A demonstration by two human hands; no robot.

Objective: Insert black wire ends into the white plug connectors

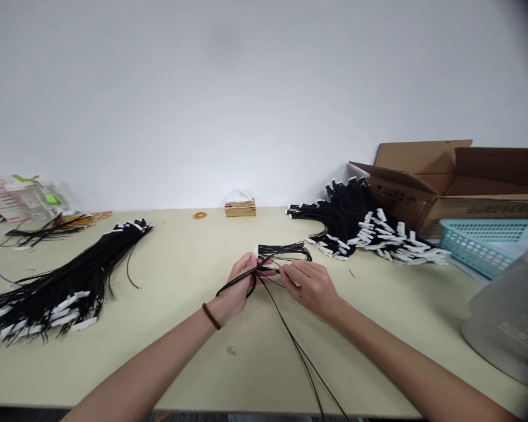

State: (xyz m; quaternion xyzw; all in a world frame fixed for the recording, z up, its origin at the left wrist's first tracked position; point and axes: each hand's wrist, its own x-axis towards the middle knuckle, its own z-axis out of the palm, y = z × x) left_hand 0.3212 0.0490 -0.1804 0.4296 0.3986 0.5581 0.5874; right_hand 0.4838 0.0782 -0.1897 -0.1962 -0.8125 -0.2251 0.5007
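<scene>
Over the middle of the table, my left hand (pixel 242 280) is closed around a black wire harness (pixel 284 251), which has a white connector (pixel 256 250) at its upper left end. Part of the harness loops back over my left wrist, beside a brown band. My right hand (pixel 308 284) pinches thin black wires just right of the left fingers. From between the hands, two long loose wires (pixel 294 338) trail down past the table's front edge. The fingertips partly hide where the wires meet.
Piles of similar harnesses lie at left (pixel 83 264) and right (pixel 347 205). A cardboard box (pixel 426 199), a teal basket (pixel 470 249) and a grey container (pixel 510 322) stand at right. A tissue box (pixel 240 208) and rubber bands (pixel 199 215) are by the wall; cups (pixel 26 196) stand far left.
</scene>
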